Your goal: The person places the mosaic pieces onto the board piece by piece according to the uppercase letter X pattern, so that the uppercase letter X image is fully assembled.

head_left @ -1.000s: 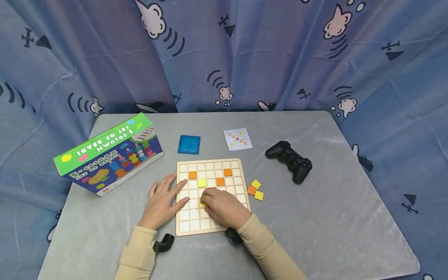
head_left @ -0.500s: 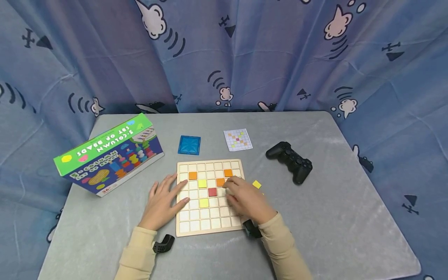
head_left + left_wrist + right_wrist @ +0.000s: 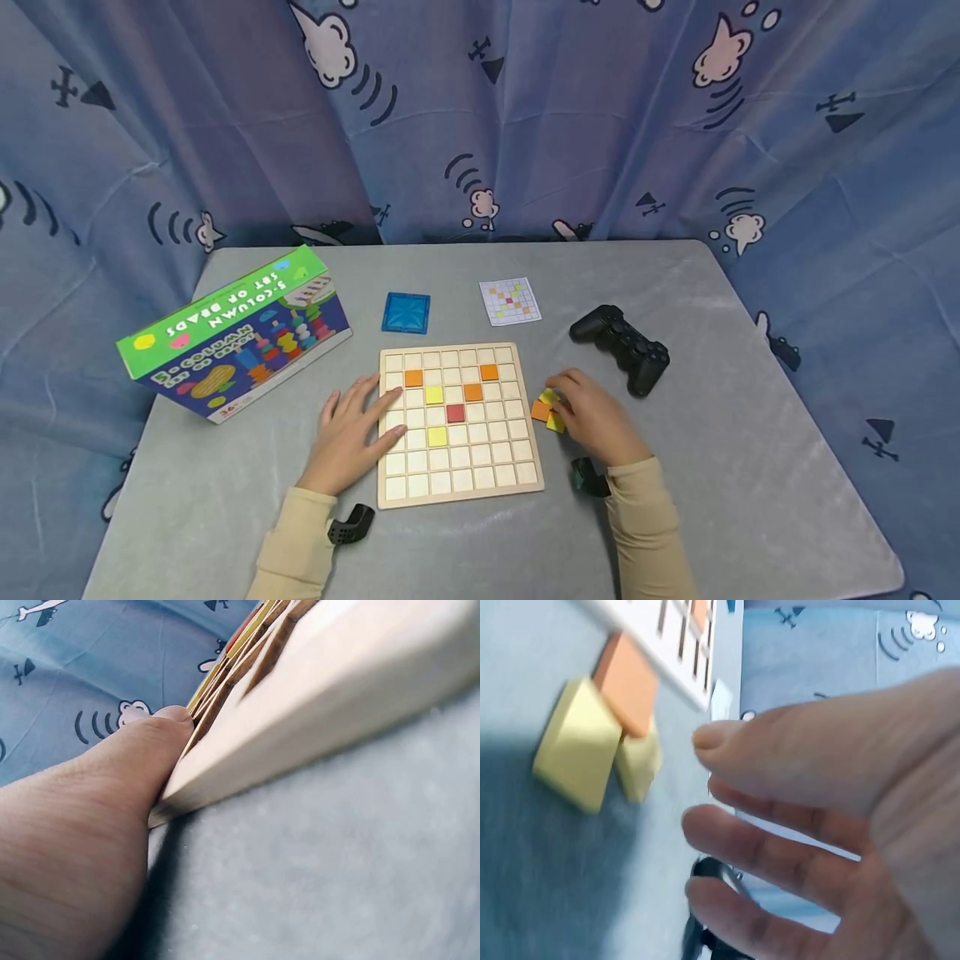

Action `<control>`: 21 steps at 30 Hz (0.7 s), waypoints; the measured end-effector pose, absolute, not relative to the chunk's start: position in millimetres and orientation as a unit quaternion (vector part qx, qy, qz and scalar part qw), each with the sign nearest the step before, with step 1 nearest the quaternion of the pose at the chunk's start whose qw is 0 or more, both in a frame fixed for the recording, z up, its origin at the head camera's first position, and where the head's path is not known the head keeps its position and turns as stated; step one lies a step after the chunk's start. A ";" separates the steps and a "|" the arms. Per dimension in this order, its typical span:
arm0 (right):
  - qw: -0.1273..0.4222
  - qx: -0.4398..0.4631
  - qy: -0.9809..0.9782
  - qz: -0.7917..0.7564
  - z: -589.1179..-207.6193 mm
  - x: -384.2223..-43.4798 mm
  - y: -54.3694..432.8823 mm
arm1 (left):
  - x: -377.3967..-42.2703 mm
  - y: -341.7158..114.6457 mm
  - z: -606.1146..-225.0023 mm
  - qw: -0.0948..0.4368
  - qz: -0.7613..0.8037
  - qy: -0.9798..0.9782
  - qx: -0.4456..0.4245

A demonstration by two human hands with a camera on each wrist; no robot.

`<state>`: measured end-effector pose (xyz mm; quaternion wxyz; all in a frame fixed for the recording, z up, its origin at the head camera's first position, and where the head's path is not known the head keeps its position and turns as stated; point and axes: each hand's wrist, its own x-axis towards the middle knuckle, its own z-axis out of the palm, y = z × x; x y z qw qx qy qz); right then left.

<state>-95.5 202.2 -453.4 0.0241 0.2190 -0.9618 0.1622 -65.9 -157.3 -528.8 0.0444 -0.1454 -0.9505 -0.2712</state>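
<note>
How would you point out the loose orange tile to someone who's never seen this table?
On the grey table, find the pale wooden grid board touched by the left hand. Just off its right side, by the right hand, lie two yellow tiles and the loose orange tile. Of those three, it alone is orange and lies nearest the board.

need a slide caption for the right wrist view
The right hand, holding nothing, next to one orange tile and two yellow tiles near the wooden board.
</note>
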 end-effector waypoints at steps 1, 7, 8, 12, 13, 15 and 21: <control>0.022 0.213 -0.964 0.160 -454.7 -95.6 204.7 | -65.7 -157.1 -528.8 0.044 -0.270 -0.951 -0.145; -0.018 0.188 -0.969 0.156 -460.4 -96.1 211.1 | -65.7 -157.2 -530.2 0.046 -0.267 -0.952 -0.145; -0.027 0.186 -0.969 0.159 -460.9 -96.2 210.8 | -65.9 -157.4 -530.5 0.047 -0.267 -0.952 -0.145; -0.046 0.184 -0.968 0.164 -462.9 -96.2 208.9 | -66.9 -157.7 -532.2 0.050 -0.265 -0.952 -0.147; -0.046 0.184 -0.968 0.164 -463.2 -96.4 208.4 | -67.1 -157.6 -532.5 0.051 -0.265 -0.951 -0.147; -0.042 0.185 -0.968 0.163 -463.7 -96.8 207.6 | -67.3 -157.5 -533.0 0.051 -0.266 -0.951 -0.147; -0.039 0.186 -0.968 0.164 -463.8 -98.1 205.9 | -67.4 -157.5 -533.1 0.046 -0.267 -0.952 -0.142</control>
